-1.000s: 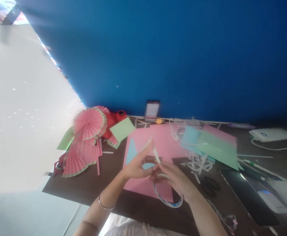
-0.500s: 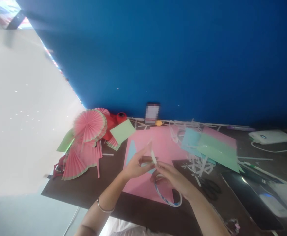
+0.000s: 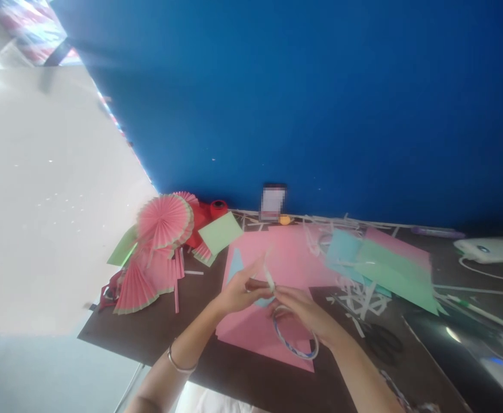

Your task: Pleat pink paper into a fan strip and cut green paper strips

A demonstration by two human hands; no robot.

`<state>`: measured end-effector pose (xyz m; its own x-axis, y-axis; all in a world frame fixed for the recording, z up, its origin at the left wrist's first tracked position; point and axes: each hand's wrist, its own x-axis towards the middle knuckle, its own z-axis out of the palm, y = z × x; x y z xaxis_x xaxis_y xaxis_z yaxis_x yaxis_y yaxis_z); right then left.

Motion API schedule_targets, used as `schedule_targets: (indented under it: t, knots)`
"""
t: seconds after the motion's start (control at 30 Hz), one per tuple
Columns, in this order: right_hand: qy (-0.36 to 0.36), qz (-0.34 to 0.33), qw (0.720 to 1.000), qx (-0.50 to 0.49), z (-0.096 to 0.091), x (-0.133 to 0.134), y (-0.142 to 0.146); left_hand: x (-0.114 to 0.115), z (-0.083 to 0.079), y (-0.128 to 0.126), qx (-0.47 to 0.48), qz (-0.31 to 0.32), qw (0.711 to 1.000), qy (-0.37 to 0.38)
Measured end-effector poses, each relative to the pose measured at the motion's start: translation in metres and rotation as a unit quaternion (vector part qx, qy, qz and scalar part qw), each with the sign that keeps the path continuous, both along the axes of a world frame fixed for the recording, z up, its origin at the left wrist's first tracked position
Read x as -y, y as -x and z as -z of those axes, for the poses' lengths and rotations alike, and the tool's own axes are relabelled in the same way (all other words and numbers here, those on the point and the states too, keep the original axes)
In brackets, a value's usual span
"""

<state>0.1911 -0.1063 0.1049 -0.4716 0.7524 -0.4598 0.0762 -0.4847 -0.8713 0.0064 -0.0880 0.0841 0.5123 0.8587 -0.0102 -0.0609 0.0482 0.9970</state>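
Over the pink sheets my left hand [image 3: 240, 291] has its thumb and fingers closed at a pale strip [image 3: 269, 277], partly blurred. My right hand [image 3: 298, 307] meets it there, fingertips pinched at the strip's lower end. From the curled fingers of my right hand hangs a thin white-and-blue ring [image 3: 295, 351], which looks like a roll of narrow tape. Beneath both hands lie pink paper [image 3: 255, 337] and a light blue paper piece [image 3: 236, 261], partly covered by my left hand.
Pleated pink paper fans [image 3: 160, 222] are piled at the left, beside a pale green sheet [image 3: 221, 233]. Coloured sheets [image 3: 400, 269], paper scraps [image 3: 365, 298] and black-handled scissors [image 3: 384, 341] lie to the right. A dark glossy device [image 3: 440, 355] sits at the front right. A blue wall stands behind.
The camera view has shifted slightly, so the table's things appear a little further right and lower. Both hands stay together at the strip; the ring hangs at a slightly different angle.
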Motion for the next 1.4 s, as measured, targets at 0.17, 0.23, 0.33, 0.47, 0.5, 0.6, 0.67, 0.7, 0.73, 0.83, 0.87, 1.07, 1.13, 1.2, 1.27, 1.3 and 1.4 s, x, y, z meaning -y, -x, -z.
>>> schedule_targets:
  t: [0.17,0.23,0.33,0.47,0.5,0.6,0.67,0.7,0.73,0.83,0.87,1.07,1.13,1.2,1.27,1.3,1.4]
  knots:
    - [0.012,0.016,1.0,-0.005,0.029,-0.004,-0.003,-0.005,0.015,0.0,-0.072,-0.008,0.988,-0.135]
    - [0.033,0.027,0.999,-0.02,0.04,-0.004,-0.004,-0.008,0.023,0.0,-0.084,-0.001,0.982,-0.172]
    - [0.053,0.059,0.996,-0.045,0.052,-0.003,-0.006,-0.01,0.035,-0.001,-0.079,-0.005,0.982,-0.169]
    - [0.052,0.089,0.992,-0.07,0.053,0.001,-0.008,-0.013,0.046,0.0,-0.081,-0.003,0.983,-0.164]
    - [0.054,0.094,0.991,-0.075,0.051,0.002,-0.008,-0.013,0.047,0.001,-0.09,0.005,0.98,-0.178]
    - [0.066,0.103,0.988,-0.096,0.044,0.005,-0.008,-0.016,0.044,0.002,-0.126,0.037,0.967,-0.217]
    - [0.073,0.104,0.986,-0.111,0.041,0.006,-0.007,-0.019,0.039,0.003,-0.138,0.053,0.963,-0.224]
    - [0.074,0.103,0.985,-0.118,0.04,0.006,-0.007,-0.021,0.036,0.003,-0.137,0.058,0.963,-0.224]
    - [0.073,0.104,0.984,-0.124,0.04,0.005,-0.008,-0.023,0.032,0.003,-0.134,0.064,0.964,-0.222]
    - [0.071,0.102,0.982,-0.139,0.038,0.002,-0.01,-0.03,0.022,0.005,-0.124,0.079,0.966,-0.212]
    - [0.072,0.098,0.982,-0.145,0.036,0.0,-0.011,-0.033,0.019,0.006,-0.121,0.084,0.967,-0.207]
    - [0.06,0.063,0.985,-0.149,0.009,-0.023,-0.024,-0.052,0.0,0.009,-0.076,0.095,0.981,-0.15]
    - [0.033,0.055,0.988,-0.139,-0.004,-0.033,-0.028,-0.059,-0.007,0.009,-0.066,0.092,0.982,-0.154]
    - [0.0,0.048,0.99,-0.135,-0.017,-0.042,-0.029,-0.066,-0.014,0.009,-0.07,0.092,0.977,-0.18]
    - [-0.031,0.03,0.991,-0.13,-0.029,-0.049,-0.029,-0.071,-0.022,0.01,-0.076,0.094,0.971,-0.207]
    - [-0.044,0.017,0.991,-0.125,-0.035,-0.052,-0.029,-0.072,-0.026,0.012,-0.079,0.097,0.969,-0.215]
    - [-0.076,-0.014,0.992,-0.104,-0.046,-0.055,-0.028,-0.071,-0.038,0.018,-0.085,0.107,0.966,-0.22]
